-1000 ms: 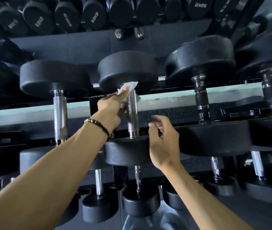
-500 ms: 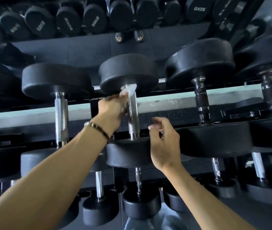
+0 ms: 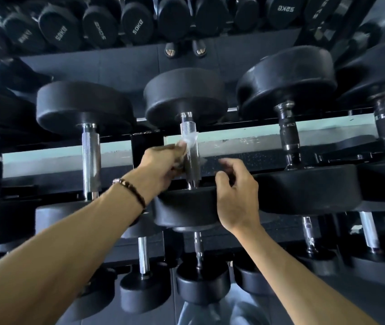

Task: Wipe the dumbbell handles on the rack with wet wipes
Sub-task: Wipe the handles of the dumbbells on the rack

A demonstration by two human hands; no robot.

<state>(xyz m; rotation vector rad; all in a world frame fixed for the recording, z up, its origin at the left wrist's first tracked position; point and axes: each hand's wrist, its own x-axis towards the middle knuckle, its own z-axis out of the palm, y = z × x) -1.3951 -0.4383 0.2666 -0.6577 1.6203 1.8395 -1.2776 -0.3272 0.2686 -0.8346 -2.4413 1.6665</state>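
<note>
Around handle (image 3: 191, 156), left hand's (image 3: 161, 165) wipe (image 3: 189, 140)

Left hand (image 3: 163, 164) fingers curled, gripping; right hand (image 3: 238, 195) loosely curled, both arms outstretched.

My left hand (image 3: 163, 164) presses wet wipe (image 3: 190, 143) around knurled handle (image 3: 190, 151) of middle dumbbell (image 3: 186, 97). My right hand (image 3: 238, 195) hovers just beside, fingers (image 3: 228, 163) loosely curled, empty. Beaded bracelet (image 3: 132, 192) on left wrist. More dumbbells on rack (image 3: 148, 146) either side.
</note>
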